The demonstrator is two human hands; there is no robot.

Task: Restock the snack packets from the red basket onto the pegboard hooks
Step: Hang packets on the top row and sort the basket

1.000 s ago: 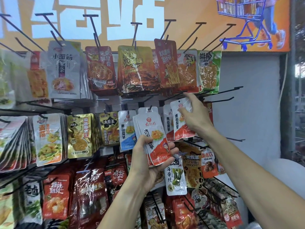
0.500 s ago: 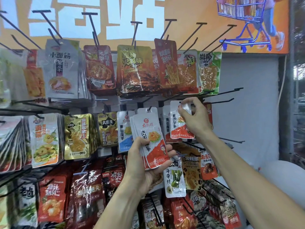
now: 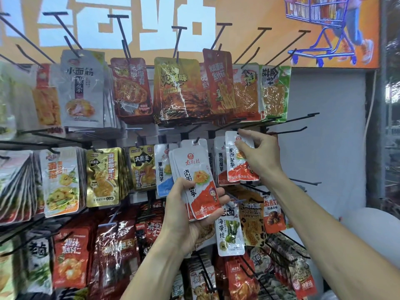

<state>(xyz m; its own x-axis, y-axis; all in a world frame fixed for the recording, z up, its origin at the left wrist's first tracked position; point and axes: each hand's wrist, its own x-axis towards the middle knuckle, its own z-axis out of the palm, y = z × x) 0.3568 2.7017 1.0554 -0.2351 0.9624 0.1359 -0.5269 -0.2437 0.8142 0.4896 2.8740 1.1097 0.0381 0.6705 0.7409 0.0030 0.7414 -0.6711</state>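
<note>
L hand (image 3: 190,213) is low centre, fingers curled round a fanned stack of white-and-red packets (image 3: 195,182), thumb on the left edge, held just in front of the pegboard's middle row. R hand (image 3: 259,156) is up & to the right, thumb + fingertips pinching the top of a single white-and-red packet (image 3: 239,158) right at the tip of a black hook (image 3: 255,124); can't tell if the hole is on it. More matching packets hang just behind, w/ a green seaweed packet (image 3: 229,232) below.

Orange poster (image 3: 249,11) overhead (blue shopping cart (image 3: 322,29) drawing), grey wall (image 3: 324,148) at right
</note>
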